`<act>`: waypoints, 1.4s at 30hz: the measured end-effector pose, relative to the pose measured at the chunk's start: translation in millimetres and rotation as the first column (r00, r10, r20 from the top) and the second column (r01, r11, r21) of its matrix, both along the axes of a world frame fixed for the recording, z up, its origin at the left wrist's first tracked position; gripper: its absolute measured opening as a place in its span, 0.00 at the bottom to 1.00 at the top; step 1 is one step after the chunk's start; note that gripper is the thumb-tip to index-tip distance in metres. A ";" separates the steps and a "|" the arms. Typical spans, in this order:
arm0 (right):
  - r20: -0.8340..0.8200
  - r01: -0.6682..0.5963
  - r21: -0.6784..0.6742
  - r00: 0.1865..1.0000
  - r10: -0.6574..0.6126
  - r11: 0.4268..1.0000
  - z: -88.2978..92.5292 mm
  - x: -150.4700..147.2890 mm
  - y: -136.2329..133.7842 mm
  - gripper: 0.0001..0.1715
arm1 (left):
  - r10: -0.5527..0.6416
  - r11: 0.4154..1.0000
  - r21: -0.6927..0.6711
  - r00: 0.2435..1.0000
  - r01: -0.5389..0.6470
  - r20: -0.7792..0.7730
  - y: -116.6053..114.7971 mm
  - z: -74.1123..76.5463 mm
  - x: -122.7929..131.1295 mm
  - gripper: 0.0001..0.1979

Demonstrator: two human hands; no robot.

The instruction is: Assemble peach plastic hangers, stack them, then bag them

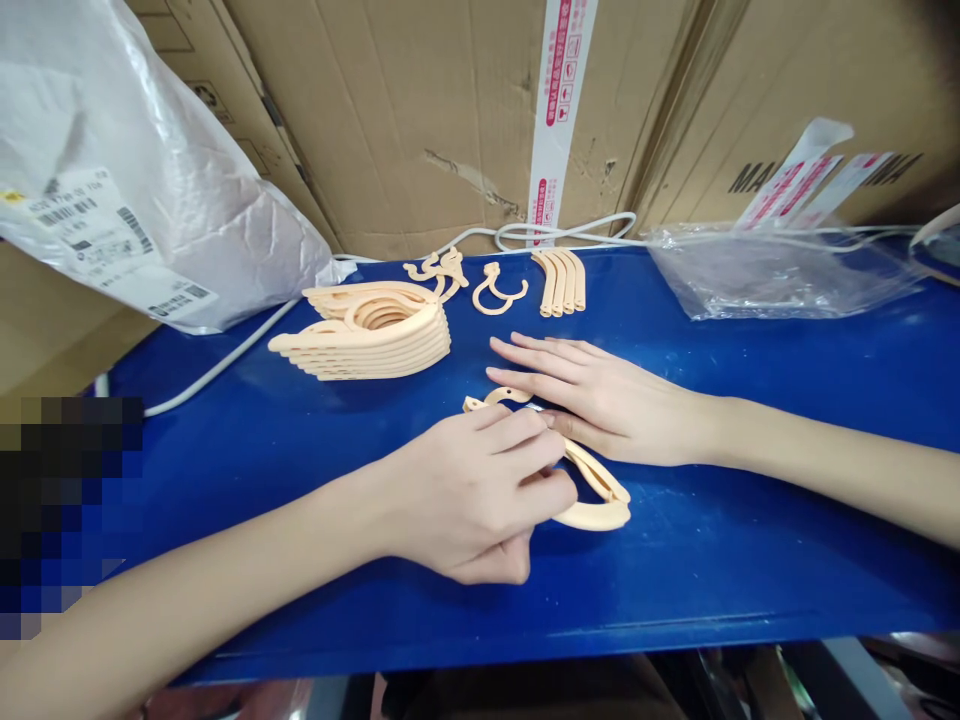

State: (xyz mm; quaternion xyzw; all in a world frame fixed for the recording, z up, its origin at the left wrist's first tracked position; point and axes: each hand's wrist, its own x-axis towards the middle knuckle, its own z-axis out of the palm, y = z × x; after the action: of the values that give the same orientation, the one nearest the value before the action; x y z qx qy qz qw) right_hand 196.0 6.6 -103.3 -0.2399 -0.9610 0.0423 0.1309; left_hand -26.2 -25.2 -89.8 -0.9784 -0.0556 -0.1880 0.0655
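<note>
A cream plastic clothes hanger (592,515) lies on the blue table in front of me, its hook end showing above my knuckles. My left hand (480,490) is closed over the middle of this hanger, with its fingers curled and part of the hanger hidden beneath. Just to the right, my right hand (600,390) lies with fingers stretched out, its thumb by the hanger and my left fingertips. A stack of several matching hanger bodies (375,340) sits beyond my left hand. Loose hooks (499,290) and several short curved arms (559,285) lie at the back.
A silvery mailing bag (172,200) with labels leans at the left. Large cardboard boxes (420,120) stand behind the blue table (750,560). A white cable (225,365) runs along the back. Clear plastic bags (772,275) lie at the back right.
</note>
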 end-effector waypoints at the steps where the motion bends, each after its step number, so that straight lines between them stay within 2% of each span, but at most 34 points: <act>1: -0.003 -0.004 0.005 1.000 0.004 1.000 0.7 -1.4 2.6 0.29 | 0.003 1.000 -0.019 1.000 -0.003 -0.006 0.4 -0.1 -0.4 0.11; 7: -0.022 -0.052 -0.017 0.998 0.051 0.999 0.2 -13.1 19.8 0.27 | -0.007 0.997 -0.079 1.000 0.005 -0.030 2.0 -0.3 -1.0 0.11; 11: -0.006 -0.060 -0.004 0.998 0.060 0.998 -1.5 -16.6 22.3 0.24 | -0.024 0.991 -0.130 0.999 0.019 -0.037 1.7 -0.6 -1.8 0.10; 17: -0.038 0.006 -0.008 0.999 -0.006 1.000 4.9 -8.3 16.2 0.20 | -0.045 0.991 -0.130 0.998 0.038 -0.051 1.6 -0.9 -2.2 0.12; 23: -0.045 0.155 -0.023 0.987 -0.156 0.988 6.5 21.7 7.3 0.18 | -0.053 0.988 -0.150 0.996 0.040 -0.079 3.5 -1.4 -3.2 0.12; 27: -0.146 0.188 -0.134 0.967 -0.207 0.973 3.9 43.5 8.2 0.16 | 0.019 0.992 -0.126 0.997 -0.028 -0.069 3.0 -1.4 -2.8 0.12; 30: -0.197 0.149 -0.222 0.961 -0.194 0.964 4.1 51.3 10.8 0.16 | 0.066 0.997 0.044 0.998 -0.065 -0.016 1.0 -0.9 -3.3 0.10; 33: -0.212 0.125 -0.193 0.963 -0.165 0.973 9.1 49.7 7.5 0.16 | 0.118 0.974 0.189 0.992 -0.126 0.049 -4.1 -2.0 -4.6 0.08; 36: -0.187 0.092 -0.100 0.976 -0.110 0.991 17.8 42.2 -4.5 0.15 | 0.229 0.955 0.185 0.973 -0.233 0.045 -11.0 -3.9 -4.8 0.07; 40: -0.072 0.013 -0.217 0.997 -0.029 0.976 25.1 33.7 -21.6 0.17 | 0.320 0.942 0.106 0.947 -0.320 0.017 -14.1 -2.6 -2.8 0.12; 42: -0.029 0.006 -0.217 1.000 -0.013 0.976 24.3 33.1 -24.3 0.18 | 0.354 0.935 0.043 0.935 -0.352 -0.030 -11.5 -0.7 -1.9 0.15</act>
State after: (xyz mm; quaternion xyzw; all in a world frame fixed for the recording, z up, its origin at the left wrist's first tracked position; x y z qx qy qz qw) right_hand 229.1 -17.8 -79.0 -0.2567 -0.9474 0.1500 0.1186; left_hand -28.1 -36.7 -90.5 -0.9545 -0.2256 -0.1560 0.1172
